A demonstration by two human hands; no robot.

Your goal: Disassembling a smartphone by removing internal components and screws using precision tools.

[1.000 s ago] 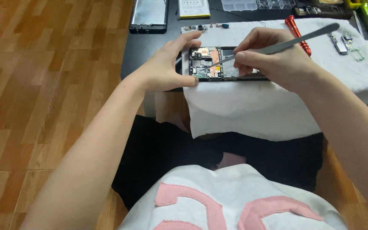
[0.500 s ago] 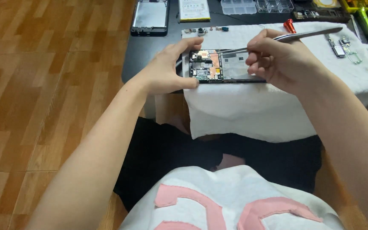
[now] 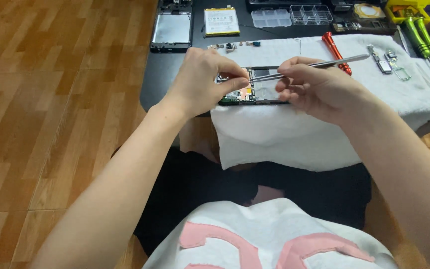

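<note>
Since half a second ago: tweezers (image 3: 319,65) lowered toward opened phone (image 3: 255,89) on white towel (image 3: 324,124). Left hand (image 3: 200,82) pinching phone's end; right hand (image 3: 319,89) closed on tweezers. Risk: tip slipping, scratching board or flicking loose part away.

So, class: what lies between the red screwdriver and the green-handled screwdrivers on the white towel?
In the head view, between the red screwdriver and the green-handled screwdrivers lie small metal phone parts on the white towel.
</note>
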